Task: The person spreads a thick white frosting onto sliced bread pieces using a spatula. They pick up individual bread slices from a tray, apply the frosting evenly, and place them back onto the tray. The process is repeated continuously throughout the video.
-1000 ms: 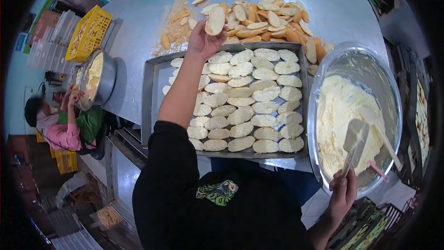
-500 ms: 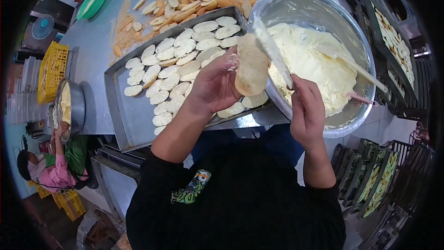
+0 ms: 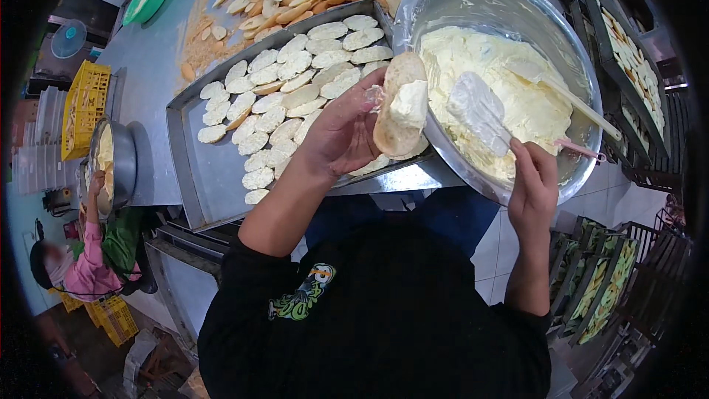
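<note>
Though creamy, bread (image 3: 396, 134) lengthwise approx. fore-aft

Bright light fills the middle; glare whitens the surface's (image 3: 151, 89) near edge; straight lines bend toward black corners.

Cream dollop (image 3: 410, 106) now on bread slice (image 3: 403, 70); spatula (image 3: 477, 107) moved from slice's edge to over bowl (image 3: 459, 15).
</note>
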`<act>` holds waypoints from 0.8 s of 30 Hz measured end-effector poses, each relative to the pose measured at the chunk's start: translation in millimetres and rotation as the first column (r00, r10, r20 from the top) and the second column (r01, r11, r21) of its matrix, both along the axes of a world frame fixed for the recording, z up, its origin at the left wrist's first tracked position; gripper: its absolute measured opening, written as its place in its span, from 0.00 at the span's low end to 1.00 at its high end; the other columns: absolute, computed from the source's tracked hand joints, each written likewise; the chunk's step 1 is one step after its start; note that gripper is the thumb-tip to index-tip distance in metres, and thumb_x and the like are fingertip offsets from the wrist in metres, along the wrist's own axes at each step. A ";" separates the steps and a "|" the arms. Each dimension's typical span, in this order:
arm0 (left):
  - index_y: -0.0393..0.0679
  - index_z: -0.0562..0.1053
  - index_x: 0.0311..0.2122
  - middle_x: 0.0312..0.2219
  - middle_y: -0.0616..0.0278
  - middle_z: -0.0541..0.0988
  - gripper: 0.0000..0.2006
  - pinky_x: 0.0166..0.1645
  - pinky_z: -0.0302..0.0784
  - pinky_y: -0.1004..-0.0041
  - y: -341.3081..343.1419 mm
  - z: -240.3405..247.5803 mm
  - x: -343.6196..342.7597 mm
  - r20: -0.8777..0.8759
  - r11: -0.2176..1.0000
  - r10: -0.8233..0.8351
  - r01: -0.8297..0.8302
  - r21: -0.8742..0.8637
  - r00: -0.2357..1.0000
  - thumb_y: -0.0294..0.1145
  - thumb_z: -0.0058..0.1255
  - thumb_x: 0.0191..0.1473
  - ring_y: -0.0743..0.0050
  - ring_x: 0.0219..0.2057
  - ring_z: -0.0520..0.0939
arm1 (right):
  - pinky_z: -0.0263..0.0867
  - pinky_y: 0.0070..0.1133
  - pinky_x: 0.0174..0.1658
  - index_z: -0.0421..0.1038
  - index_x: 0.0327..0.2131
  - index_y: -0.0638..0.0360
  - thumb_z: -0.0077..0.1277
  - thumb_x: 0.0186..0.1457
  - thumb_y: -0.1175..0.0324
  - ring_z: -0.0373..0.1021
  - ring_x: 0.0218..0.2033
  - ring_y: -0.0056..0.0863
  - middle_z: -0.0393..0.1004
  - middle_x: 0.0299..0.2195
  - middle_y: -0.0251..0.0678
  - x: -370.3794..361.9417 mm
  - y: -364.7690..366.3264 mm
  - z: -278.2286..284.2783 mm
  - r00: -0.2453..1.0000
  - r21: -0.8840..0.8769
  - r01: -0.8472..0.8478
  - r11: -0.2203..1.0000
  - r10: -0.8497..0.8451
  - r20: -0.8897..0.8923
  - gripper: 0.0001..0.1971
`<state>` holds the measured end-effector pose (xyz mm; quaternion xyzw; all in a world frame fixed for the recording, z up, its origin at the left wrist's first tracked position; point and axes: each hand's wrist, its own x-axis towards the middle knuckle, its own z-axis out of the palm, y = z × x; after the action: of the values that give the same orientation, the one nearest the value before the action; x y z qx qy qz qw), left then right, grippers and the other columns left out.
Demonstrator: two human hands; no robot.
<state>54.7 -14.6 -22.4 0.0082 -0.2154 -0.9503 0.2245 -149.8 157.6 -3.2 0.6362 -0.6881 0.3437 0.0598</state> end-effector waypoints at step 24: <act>0.39 0.55 0.51 0.43 0.53 0.68 0.26 0.44 0.73 0.69 24.7 -11.3 -13.5 0.242 0.998 -0.007 -0.011 0.070 0.970 0.30 0.47 0.46 0.66 0.41 0.74 | 0.61 0.21 0.37 0.68 0.41 0.60 0.44 0.43 0.84 0.64 0.34 0.33 0.66 0.34 0.41 40.6 -18.9 -18.9 0.924 -0.117 0.010 0.993 0.036 0.382 0.18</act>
<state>41.2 10.1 -33.7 0.1322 -0.2076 -0.9490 0.1971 -109.3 138.8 -22.1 0.5568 -0.6609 0.5015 -0.0410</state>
